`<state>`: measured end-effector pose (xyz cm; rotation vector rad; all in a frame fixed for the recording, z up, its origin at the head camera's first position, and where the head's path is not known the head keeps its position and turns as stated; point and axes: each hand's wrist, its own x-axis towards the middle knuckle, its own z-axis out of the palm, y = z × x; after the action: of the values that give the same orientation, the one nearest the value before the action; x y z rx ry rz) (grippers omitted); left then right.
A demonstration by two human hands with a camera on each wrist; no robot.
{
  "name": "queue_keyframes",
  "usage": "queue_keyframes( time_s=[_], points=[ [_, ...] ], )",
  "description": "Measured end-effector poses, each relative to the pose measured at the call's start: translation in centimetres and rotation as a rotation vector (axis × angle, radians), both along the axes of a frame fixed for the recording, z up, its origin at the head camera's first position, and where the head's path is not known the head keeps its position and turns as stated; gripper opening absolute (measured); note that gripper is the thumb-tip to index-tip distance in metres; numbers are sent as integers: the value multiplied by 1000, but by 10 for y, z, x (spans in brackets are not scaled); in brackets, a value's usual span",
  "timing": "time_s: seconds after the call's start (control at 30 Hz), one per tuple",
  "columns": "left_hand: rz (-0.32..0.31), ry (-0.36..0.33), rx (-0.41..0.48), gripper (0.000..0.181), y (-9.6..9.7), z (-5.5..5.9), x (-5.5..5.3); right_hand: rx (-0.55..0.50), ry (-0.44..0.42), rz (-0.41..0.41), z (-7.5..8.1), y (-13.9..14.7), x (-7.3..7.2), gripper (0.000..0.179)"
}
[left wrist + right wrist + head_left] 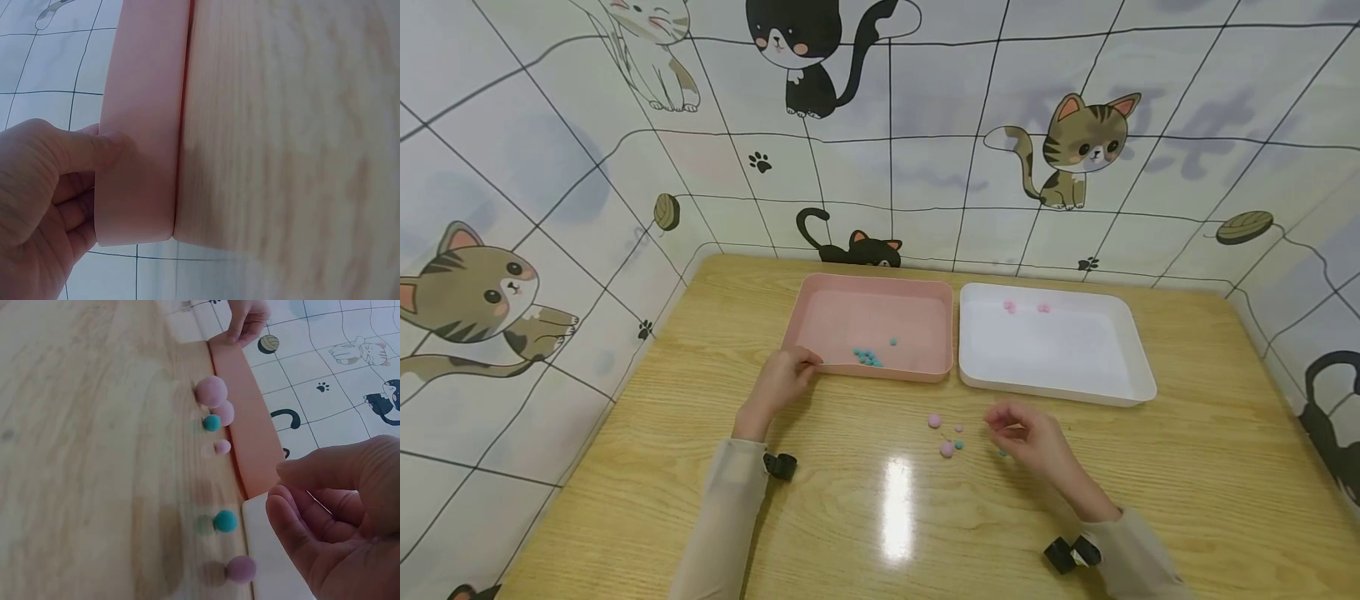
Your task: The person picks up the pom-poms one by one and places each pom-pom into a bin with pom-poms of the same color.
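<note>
Apparently the loose balls are being sorted by colour: pink balls (935,421) and teal balls (958,445) lie on the desk (820,517), nearer than both trays. Just beside them, the right hand (1026,433) has its grip loosely curled, thumb and fingertip almost meeting, with nothing visible between. The next move seems to call for a light pinch on one ball, then a carry to its matching tray. Left, the pink tray (880,304) holds a teal cluster (867,357) near its near wall; the left hand (780,383) pinches its near-left corner. Right, the white tray (1052,354) holds pink pieces (1043,308) toward its far side.
</note>
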<state>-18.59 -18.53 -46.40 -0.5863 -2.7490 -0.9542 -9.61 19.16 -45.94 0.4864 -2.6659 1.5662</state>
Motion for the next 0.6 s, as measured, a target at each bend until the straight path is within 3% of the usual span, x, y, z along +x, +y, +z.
queue_keyframes(
  time_s=[0.33, 0.6],
  points=[
    [-5, -4, -5, 7, 0, -1, 0, 53, 75, 52, -10, 6, 5, 31],
    [-5, -6, -5, 7, 0, -1, 0, 99, 67, 86, -15, 9, 4, 35]
  ],
)
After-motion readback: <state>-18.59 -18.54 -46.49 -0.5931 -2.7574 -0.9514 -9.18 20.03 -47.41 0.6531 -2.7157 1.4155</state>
